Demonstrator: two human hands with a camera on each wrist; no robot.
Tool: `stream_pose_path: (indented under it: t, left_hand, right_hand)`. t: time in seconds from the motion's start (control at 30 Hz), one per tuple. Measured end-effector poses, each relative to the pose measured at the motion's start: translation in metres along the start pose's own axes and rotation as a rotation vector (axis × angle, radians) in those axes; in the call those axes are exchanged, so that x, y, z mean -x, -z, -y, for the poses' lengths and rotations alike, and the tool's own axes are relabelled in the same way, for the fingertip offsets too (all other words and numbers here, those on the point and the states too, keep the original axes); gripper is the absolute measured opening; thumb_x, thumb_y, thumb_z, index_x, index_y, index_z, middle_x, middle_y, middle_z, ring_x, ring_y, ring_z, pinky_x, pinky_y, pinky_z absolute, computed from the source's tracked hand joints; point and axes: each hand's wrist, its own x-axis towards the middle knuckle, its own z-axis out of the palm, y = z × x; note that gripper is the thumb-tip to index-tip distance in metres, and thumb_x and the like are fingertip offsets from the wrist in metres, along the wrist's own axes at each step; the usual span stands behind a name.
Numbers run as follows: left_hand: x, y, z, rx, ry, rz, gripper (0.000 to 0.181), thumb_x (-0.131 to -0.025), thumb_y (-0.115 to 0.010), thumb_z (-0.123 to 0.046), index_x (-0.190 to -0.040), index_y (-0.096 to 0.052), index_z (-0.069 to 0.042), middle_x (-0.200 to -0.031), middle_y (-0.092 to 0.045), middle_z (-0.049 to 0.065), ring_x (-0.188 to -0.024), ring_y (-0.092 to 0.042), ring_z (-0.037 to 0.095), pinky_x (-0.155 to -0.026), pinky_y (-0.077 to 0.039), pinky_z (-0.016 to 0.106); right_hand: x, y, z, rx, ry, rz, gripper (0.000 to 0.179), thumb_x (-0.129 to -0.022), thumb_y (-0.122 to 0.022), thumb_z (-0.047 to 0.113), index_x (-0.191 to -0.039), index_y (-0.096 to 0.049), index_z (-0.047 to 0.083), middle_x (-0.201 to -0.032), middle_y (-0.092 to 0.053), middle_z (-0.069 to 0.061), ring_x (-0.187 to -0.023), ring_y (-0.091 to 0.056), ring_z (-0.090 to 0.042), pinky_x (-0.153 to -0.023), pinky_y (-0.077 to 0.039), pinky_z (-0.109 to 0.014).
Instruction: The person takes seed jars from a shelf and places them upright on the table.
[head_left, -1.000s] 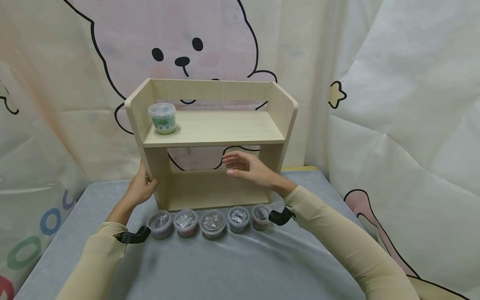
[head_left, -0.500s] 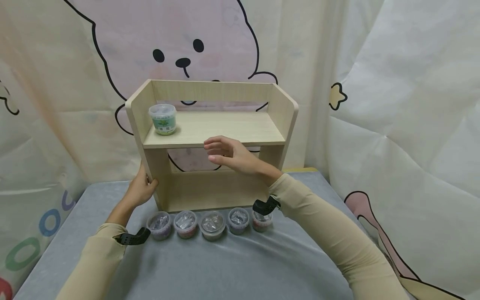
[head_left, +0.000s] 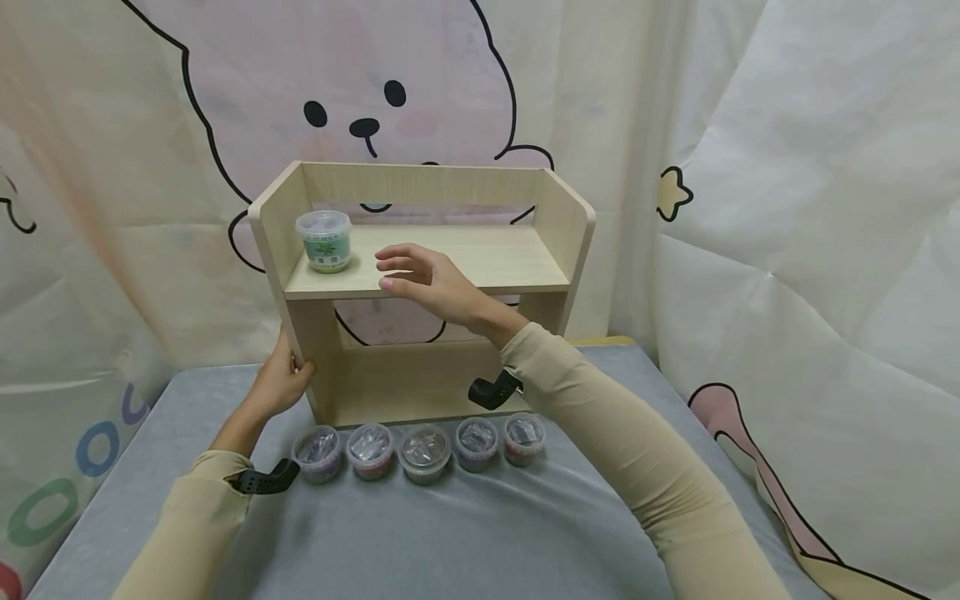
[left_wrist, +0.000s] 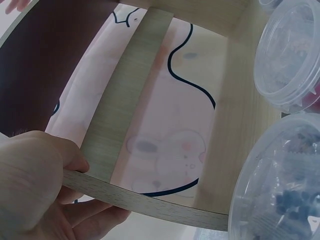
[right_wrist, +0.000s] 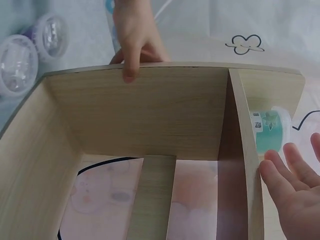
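A two-tier wooden desk shelf (head_left: pixel 495 254) stands on the table. My left hand (head_left: pixel 281 379) grips the front edge of its left side panel; in the left wrist view the thumb lies on the inner face and the fingers (left_wrist: pixel 97 220) on the outer. On the upper board, at the left end, sits a clear lidded tub with a green label (head_left: pixel 327 243). My right hand (head_left: pixel 435 283) is in front of the upper board, just right of that tub and apart from it, fingers loosely bent and holding nothing. The right wrist view shows its fingertips close to the tub (right_wrist: pixel 270 131).
A row of several small lidded tubs (head_left: pixel 424 452) with wrapped contents stands on the grey tablecloth (head_left: pixel 420 542) along the shelf's front. The lower compartment (head_left: pixel 420 379) has an open back. Behind hangs a curtain (head_left: pixel 607 125) with a cartoon bear.
My right hand has moved left and up, from in front of the lower compartment to beside the green-labelled tub. The left hand keeps its grip on the side panel.
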Motion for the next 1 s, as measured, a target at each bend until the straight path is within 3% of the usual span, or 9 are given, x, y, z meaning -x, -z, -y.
stream_pose_path:
  t: [0.27, 0.53, 0.7, 0.87, 1.0]
  left_hand:
    - [0.000, 0.002, 0.000, 0.003, 0.027, 0.009, 0.073, -0.095, -0.048, -0.001, -0.158, -0.010, -0.007, -0.133, -0.051, 0.037, -0.111, -0.058, 0.051, -0.088, -0.048, 0.063]
    - [0.000, 0.002, 0.001, -0.006, 0.006, -0.002, 0.072, -0.095, -0.047, -0.001, -0.158, -0.011, -0.007, -0.130, -0.052, 0.036, -0.105, -0.058, 0.050, -0.083, -0.048, 0.060]
    - [-0.002, 0.000, 0.001, -0.002, 0.006, -0.001, 0.073, -0.096, -0.046, -0.001, -0.158, -0.009, -0.009, -0.130, -0.052, 0.036, -0.106, -0.059, 0.049, -0.084, -0.048, 0.060]
    - [-0.002, -0.002, -0.001, -0.011, 0.014, -0.003, 0.068, -0.096, -0.049, -0.002, -0.155, -0.015, -0.007, -0.119, -0.057, 0.034, -0.099, -0.060, 0.046, -0.081, -0.049, 0.057]
    - [0.000, -0.001, -0.001, -0.014, 0.013, -0.001, 0.067, -0.095, -0.049, -0.002, -0.153, -0.017, -0.006, -0.117, -0.058, 0.033, -0.096, -0.061, 0.044, -0.079, -0.049, 0.054]
  right_hand:
    - [-0.023, 0.000, 0.001, 0.023, -0.052, -0.043, 0.051, -0.101, -0.056, 0.025, -0.149, -0.045, 0.009, -0.154, -0.048, -0.013, -0.140, -0.051, -0.025, -0.110, -0.048, -0.038]
    - [-0.047, -0.006, -0.002, -0.034, -0.125, -0.109, 0.050, -0.101, -0.057, 0.029, -0.148, -0.047, 0.013, -0.154, -0.048, -0.013, -0.141, -0.050, -0.022, -0.111, -0.047, -0.035]
    - [-0.061, -0.009, -0.003, -0.085, -0.165, -0.153, 0.059, -0.101, -0.059, 0.031, -0.154, -0.037, 0.020, -0.159, -0.040, -0.016, -0.144, -0.046, -0.023, -0.114, -0.045, -0.041]
    - [-0.070, -0.013, -0.005, -0.092, -0.197, -0.183, 0.070, -0.099, -0.062, 0.035, -0.159, -0.027, 0.028, -0.161, -0.037, -0.012, -0.149, -0.038, -0.022, -0.119, -0.037, -0.046]
    - [-0.078, -0.021, -0.005, -0.138, -0.183, -0.156, 0.074, -0.098, -0.063, 0.030, -0.160, -0.023, 0.029, -0.164, -0.032, -0.012, -0.152, -0.033, -0.022, -0.122, -0.033, -0.047]
